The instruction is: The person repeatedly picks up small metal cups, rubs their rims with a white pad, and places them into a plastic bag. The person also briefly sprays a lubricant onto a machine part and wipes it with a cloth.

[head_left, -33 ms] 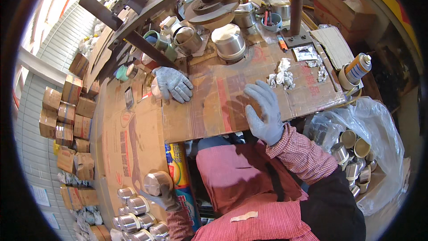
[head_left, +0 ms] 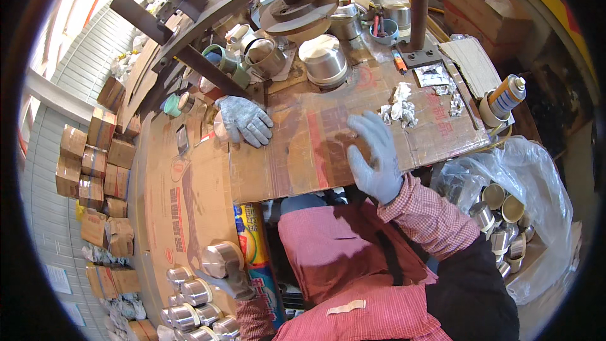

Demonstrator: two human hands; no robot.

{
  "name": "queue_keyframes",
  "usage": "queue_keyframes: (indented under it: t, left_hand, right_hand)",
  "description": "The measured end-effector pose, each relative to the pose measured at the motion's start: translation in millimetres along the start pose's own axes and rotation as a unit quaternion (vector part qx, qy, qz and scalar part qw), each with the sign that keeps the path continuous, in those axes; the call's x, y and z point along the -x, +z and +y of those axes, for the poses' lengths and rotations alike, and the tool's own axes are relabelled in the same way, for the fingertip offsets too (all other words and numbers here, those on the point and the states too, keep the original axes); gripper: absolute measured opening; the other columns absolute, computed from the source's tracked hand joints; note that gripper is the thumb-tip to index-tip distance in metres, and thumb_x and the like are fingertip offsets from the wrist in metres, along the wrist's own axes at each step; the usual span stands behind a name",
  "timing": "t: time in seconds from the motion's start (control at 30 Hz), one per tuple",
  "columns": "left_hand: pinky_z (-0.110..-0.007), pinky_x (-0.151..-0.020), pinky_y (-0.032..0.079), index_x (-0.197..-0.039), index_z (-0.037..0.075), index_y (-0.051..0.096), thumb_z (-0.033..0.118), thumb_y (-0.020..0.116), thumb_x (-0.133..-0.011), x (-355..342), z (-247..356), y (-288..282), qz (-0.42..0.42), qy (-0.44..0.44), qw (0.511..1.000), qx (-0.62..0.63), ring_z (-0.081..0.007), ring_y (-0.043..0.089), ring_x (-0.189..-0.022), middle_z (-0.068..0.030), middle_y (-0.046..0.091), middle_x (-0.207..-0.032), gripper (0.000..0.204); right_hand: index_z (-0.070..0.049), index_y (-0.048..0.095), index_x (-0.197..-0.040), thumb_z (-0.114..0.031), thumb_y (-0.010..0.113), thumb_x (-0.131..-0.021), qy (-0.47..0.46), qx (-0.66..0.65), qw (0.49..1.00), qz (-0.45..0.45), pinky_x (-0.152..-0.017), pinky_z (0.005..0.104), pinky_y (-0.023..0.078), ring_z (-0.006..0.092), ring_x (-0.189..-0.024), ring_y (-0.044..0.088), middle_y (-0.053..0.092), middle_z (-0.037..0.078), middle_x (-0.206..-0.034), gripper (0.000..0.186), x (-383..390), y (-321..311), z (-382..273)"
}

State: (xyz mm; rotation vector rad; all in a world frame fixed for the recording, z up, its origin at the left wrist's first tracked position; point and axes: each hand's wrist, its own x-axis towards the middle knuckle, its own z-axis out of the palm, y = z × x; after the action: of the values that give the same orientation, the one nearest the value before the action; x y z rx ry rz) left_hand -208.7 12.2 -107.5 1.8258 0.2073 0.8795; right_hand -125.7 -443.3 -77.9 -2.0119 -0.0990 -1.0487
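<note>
My left hand [head_left: 235, 283], in a grey glove, grips a shiny round metal cup [head_left: 221, 259] at the lower left, above several similar metal cups [head_left: 194, 306] with pale rims. My right hand [head_left: 377, 161], also gloved, hovers over the front edge of the cardboard-covered bench [head_left: 290, 158]. Its fingers are apart and hold nothing. A grey glove [head_left: 245, 120] with no arm showing lies on the bench, partly over a round copper-coloured piece [head_left: 220, 127]. Under the round metal plate of a press [head_left: 300, 16] sits a larger metal pot [head_left: 323, 60].
At the right, crumpled foil [head_left: 400, 106], an orange lighter [head_left: 399, 61] and a spray can [head_left: 507, 96] stand near the bench edge. A plastic-lined box [head_left: 536, 183] holds several metal cups. Pots [head_left: 264, 57] crowd the back; cartons [head_left: 95, 158] are stacked left.
My right hand has shifted very slightly. Everything else looks the same.
</note>
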Motion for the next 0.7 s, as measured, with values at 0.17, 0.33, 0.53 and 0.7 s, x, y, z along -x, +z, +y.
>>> queue_keyframes:
  t: [0.17, 0.33, 0.53, 0.7]
  left_hand:
    - [-0.044, -0.110, 0.047, -0.164, -0.001, 0.013, 0.016, 0.082, -0.074, -16, 23, 43, -0.046, 0.079, 0.995, -0.045, -0.0312, 0.049, -0.134, -0.0179, 0.042, -0.152, 0.115]
    - [-0.045, -0.112, 0.045, -0.163, -0.004, 0.016, 0.019, 0.073, -0.081, -24, 58, 130, -0.177, 0.104, 0.977, 0.052, -0.0314, 0.053, -0.133, -0.0197, 0.047, -0.152, 0.103]
    - [-0.050, -0.117, 0.040, -0.164, 0.001, 0.021, 0.015, 0.061, -0.081, -10, 106, 196, -0.130, 0.136, 0.982, 0.012, -0.0382, 0.047, -0.140, -0.0254, 0.040, -0.157, 0.093]
    - [-0.050, -0.119, 0.037, -0.165, 0.003, 0.022, 0.022, 0.066, -0.084, -23, 89, 251, -0.201, 0.074, 0.971, 0.102, -0.0399, 0.043, -0.143, -0.0263, 0.038, -0.158, 0.094]
  right_hand:
    - [0.002, 0.051, -0.144, -0.016, 0.072, -0.088, 0.105, -0.093, 0.988, 0.068, -0.116, 0.0497, 0.039, 0.0437, -0.134, 0.053, 0.058, 0.024, -0.141, 0.063, -42, 30, 32]
    - [0.005, 0.042, -0.151, -0.028, 0.081, -0.082, 0.218, -0.077, 0.963, 0.138, -0.121, 0.0487, 0.035, 0.0434, -0.140, 0.047, 0.049, 0.029, -0.148, 0.086, -79, 84, 73]
    - [0.003, 0.021, -0.161, -0.048, 0.083, -0.072, 0.240, 0.117, 0.964, -0.001, -0.124, 0.0534, 0.025, 0.0449, -0.147, 0.035, 0.037, 0.029, -0.156, 0.120, -130, 112, 95]
    - [-0.004, 0.044, -0.147, -0.042, 0.087, -0.068, 0.208, 0.067, 0.975, 0.037, -0.111, 0.0532, 0.037, 0.0436, -0.127, 0.051, 0.055, 0.022, -0.135, 0.097, -148, 119, 98]
